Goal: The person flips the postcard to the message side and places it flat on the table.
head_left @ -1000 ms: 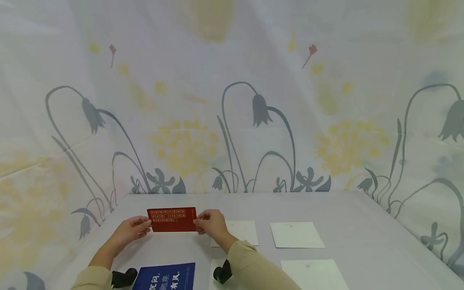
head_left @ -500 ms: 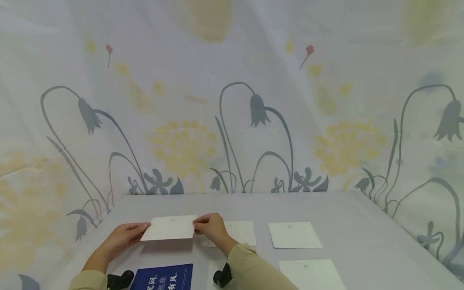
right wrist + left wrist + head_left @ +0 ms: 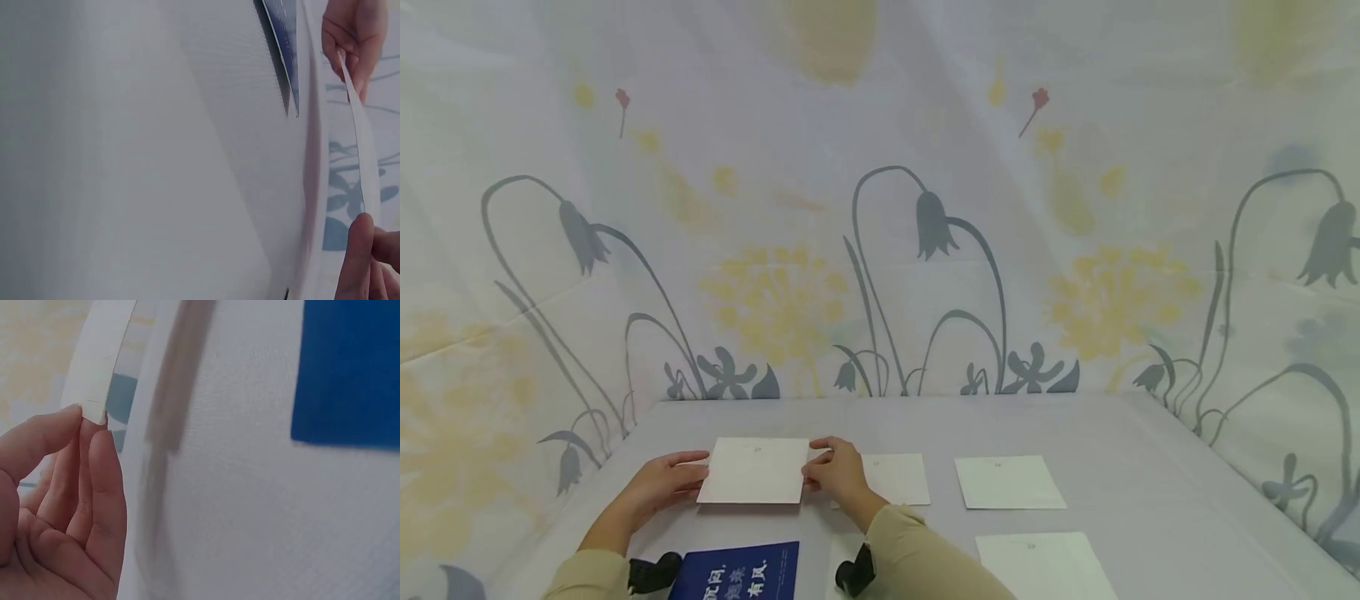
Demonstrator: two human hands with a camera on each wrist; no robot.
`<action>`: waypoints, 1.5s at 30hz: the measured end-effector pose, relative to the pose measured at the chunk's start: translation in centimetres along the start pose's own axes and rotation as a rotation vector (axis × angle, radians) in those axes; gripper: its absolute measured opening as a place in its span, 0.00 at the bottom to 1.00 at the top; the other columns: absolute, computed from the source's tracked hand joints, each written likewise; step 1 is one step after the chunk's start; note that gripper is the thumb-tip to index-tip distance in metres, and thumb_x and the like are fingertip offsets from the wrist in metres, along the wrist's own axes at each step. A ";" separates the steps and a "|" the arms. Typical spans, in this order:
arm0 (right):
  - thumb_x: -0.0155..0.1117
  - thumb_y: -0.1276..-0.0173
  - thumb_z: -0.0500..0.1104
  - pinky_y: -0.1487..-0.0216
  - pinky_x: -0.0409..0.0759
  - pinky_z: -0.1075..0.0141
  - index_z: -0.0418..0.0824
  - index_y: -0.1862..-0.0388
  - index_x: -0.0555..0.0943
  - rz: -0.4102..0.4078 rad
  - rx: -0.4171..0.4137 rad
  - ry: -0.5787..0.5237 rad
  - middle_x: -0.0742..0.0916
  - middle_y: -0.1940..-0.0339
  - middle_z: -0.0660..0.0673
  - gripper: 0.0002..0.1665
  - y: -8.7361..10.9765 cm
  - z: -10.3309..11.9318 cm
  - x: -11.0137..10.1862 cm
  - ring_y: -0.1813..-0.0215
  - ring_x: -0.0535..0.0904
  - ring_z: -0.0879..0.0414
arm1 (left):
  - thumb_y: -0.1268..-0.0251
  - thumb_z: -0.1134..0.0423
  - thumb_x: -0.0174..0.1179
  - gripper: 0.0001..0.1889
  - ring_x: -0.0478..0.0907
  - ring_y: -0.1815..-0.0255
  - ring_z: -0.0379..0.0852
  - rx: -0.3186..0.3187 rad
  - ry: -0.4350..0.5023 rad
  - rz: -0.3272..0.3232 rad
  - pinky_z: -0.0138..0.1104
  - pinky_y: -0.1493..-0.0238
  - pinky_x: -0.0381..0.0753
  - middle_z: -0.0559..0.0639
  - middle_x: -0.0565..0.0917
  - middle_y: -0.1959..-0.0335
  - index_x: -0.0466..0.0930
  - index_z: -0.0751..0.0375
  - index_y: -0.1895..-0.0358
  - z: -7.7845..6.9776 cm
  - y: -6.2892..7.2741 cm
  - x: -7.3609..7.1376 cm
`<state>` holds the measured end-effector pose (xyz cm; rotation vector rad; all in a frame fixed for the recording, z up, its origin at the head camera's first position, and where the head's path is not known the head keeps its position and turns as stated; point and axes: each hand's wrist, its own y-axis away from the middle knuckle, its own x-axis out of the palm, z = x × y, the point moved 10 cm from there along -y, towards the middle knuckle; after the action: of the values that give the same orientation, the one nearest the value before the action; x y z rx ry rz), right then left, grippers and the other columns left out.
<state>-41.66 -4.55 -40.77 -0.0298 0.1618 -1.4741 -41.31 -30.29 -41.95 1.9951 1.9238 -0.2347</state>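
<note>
A white card [image 3: 752, 473] is held by its two short sides just above the table, its pale face with a tiny mark turned up in the head view. My left hand [image 3: 655, 487] pinches its left end; in the left wrist view the thumb and fingers [image 3: 103, 475] meet at the card's edge [image 3: 100, 369]. At the opposite end my right hand [image 3: 844, 477] pinches the other side. The right wrist view shows the card [image 3: 369, 162] edge-on, stretched between both hands. Its underside is hidden now.
A blue card with white characters [image 3: 737, 573] lies near the front. Further right lie white cards: one [image 3: 898, 479] partly behind my right hand, another [image 3: 1010, 483] at the back, a third [image 3: 1045, 567] in front. A flowered cloth [image 3: 955, 317] hangs behind the table [image 3: 1150, 467].
A second ago the card showed its red printed face; it has been turned over so that its white face shows. It has then come to lie flatter and a little lower, with both hands beside it.
</note>
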 end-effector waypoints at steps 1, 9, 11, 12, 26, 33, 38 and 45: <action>0.64 0.49 0.21 0.77 0.82 0.65 0.28 0.53 0.77 -0.008 0.004 0.001 0.83 0.77 0.41 0.22 0.0 0.0 0.0 0.79 0.81 0.55 | 0.38 0.60 0.61 0.29 0.80 0.60 0.47 0.001 -0.012 0.001 0.40 0.58 0.81 0.64 0.79 0.52 0.66 0.77 0.40 0.0 0.0 0.1; 0.64 0.51 0.21 0.78 0.81 0.66 0.26 0.54 0.77 -0.031 0.034 0.086 0.79 0.76 0.45 0.22 0.2 -0.3 0.1 0.80 0.81 0.53 | 0.41 0.65 0.63 0.25 0.80 0.61 0.46 0.002 -0.045 0.022 0.39 0.60 0.81 0.64 0.79 0.53 0.70 0.77 0.43 0.0 -0.1 0.3; 0.65 0.51 0.22 0.78 0.81 0.67 0.27 0.53 0.77 -0.029 0.055 0.108 0.79 0.76 0.45 0.23 0.1 -0.6 0.1 0.81 0.81 0.54 | 0.42 0.66 0.63 0.25 0.79 0.62 0.45 0.003 -0.054 0.059 0.38 0.62 0.81 0.64 0.79 0.54 0.71 0.76 0.43 0.2 -0.2 0.5; 0.65 0.51 0.22 0.78 0.81 0.67 0.27 0.52 0.77 -0.026 0.070 0.113 0.78 0.76 0.45 0.24 0.1 -0.7 0.2 0.81 0.81 0.55 | 0.43 0.68 0.64 0.25 0.79 0.63 0.45 0.004 -0.054 0.069 0.38 0.62 0.82 0.64 0.79 0.54 0.71 0.76 0.43 0.2 -0.2 0.6; 0.67 0.48 0.28 0.71 0.81 0.68 0.29 0.50 0.76 0.070 0.201 0.181 0.82 0.74 0.45 0.23 0.3 -2.1 0.8 0.77 0.83 0.55 | 0.44 0.71 0.62 0.20 0.77 0.71 0.42 -0.078 -0.234 -0.031 0.34 0.69 0.81 0.61 0.80 0.60 0.74 0.74 0.47 0.4 -0.3 0.7; 0.64 0.46 0.28 0.71 0.82 0.67 0.27 0.51 0.76 0.095 0.197 0.175 0.83 0.76 0.45 0.21 0.3 -1.9 0.9 0.77 0.83 0.56 | 0.45 0.71 0.62 0.19 0.75 0.74 0.43 -0.066 -0.252 -0.056 0.33 0.73 0.79 0.52 0.79 0.71 0.75 0.76 0.50 0.2 -0.2 0.7; 0.65 0.47 0.28 0.71 0.82 0.67 0.29 0.53 0.77 0.090 0.176 0.166 0.80 0.74 0.45 0.20 0.4 -1.4 0.7 0.76 0.81 0.57 | 0.43 0.69 0.61 0.20 0.74 0.75 0.43 -0.021 -0.247 -0.091 0.33 0.74 0.77 0.52 0.79 0.72 0.73 0.77 0.48 -0.1 -0.2 0.3; 0.68 0.47 0.30 0.70 0.82 0.66 0.32 0.56 0.78 0.089 0.151 0.134 0.79 0.74 0.45 0.17 0.8 -0.6 0.5 0.75 0.78 0.57 | 0.40 0.65 0.62 0.20 0.77 0.63 0.48 0.157 -0.258 -0.076 0.37 0.66 0.81 0.57 0.80 0.61 0.74 0.75 0.47 -1.7 0.6 -0.8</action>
<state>-40.94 -4.94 -41.54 0.1968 0.1584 -1.3966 -40.98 -30.38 -40.02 1.8802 1.8646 -0.6487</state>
